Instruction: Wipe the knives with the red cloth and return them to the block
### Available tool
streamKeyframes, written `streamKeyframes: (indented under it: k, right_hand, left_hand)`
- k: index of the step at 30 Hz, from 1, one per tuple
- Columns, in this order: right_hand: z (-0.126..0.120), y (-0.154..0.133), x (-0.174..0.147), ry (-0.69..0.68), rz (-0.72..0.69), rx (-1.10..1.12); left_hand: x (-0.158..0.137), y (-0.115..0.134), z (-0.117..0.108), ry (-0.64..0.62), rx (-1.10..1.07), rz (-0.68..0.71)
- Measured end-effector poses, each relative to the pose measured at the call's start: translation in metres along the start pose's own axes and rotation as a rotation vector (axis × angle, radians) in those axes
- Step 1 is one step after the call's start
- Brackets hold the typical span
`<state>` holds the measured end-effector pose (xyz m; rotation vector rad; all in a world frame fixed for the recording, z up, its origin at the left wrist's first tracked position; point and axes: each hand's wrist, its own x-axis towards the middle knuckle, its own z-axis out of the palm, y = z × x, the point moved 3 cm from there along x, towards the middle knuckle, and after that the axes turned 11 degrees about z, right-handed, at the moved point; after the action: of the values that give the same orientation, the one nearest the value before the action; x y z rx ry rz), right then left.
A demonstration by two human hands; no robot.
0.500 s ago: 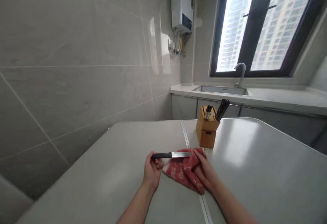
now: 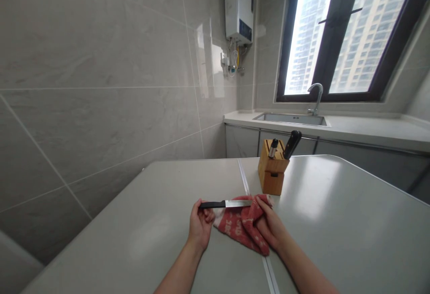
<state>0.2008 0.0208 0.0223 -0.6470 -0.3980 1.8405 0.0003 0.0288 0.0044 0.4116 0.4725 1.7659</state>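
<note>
My left hand point(image 2: 201, 224) is closed round the black handle of a knife point(image 2: 215, 204), whose blade points right, level above the table. At the tip end, my right hand point(image 2: 271, 224) grips a red cloth point(image 2: 240, 227) with pale lettering and a whitish edge. A fold of that cloth covers the end of the blade, pinched by the right thumb and fingers. The rest of the cloth hangs or lies below the blade, reaching toward me.
A wooden knife block point(image 2: 273, 168) with two black-handled pieces stands on the pale table point(image 2: 161, 222) beyond the cloth. Behind are a counter with a sink point(image 2: 289, 118), a faucet point(image 2: 316, 97) and a window. A tiled wall point(image 2: 101, 106) borders the left side.
</note>
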Motion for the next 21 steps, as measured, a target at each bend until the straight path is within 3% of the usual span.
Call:
streamKeyframes:
  k: [5, 21]
  right_hand:
    - [-0.002, 0.0, 0.002, -0.043, 0.04, 0.012]
    - [-0.014, 0.002, 0.011, 0.008, 0.012, 0.118]
  left_hand:
    - [-0.001, -0.001, -0.001, -0.018, 0.039, -0.016]
    - [0.0, -0.001, -0.005, 0.011, 0.032, 0.008]
